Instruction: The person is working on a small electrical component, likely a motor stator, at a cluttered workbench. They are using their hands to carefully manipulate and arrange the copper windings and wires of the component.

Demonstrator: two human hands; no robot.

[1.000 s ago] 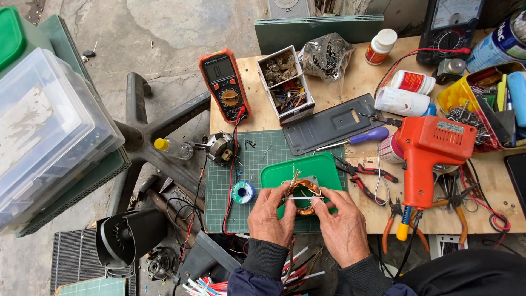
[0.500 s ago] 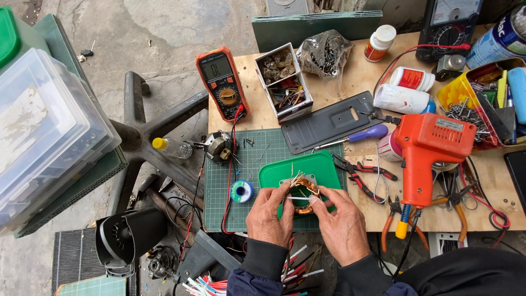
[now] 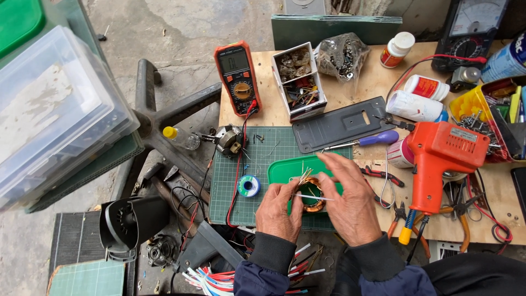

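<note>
My left hand (image 3: 280, 211) grips a round copper-wound coil (image 3: 313, 193) over a green plastic lid (image 3: 285, 171) on the green cutting mat (image 3: 263, 159). My right hand (image 3: 349, 203) is on the coil's right side, its fingers pinching thin white and yellow wire leads (image 3: 304, 176) that stick up from the winding. Both hands sit at the bench's near edge. A small spool of solder (image 3: 249, 186) lies just left of my left hand.
An orange soldering gun (image 3: 438, 156) lies right of my right hand, with pliers (image 3: 383, 176) and cutters beside it. A purple-handled screwdriver (image 3: 378, 138), a grey plate (image 3: 339, 125), an orange multimeter (image 3: 237, 78), a parts box (image 3: 298, 82) and a small motor (image 3: 230, 140) lie farther back. Clear bins (image 3: 49, 115) stand left.
My right hand has lifted from the coil's rim to the wire leads on top. The left hand keeps its hold on the coil.
</note>
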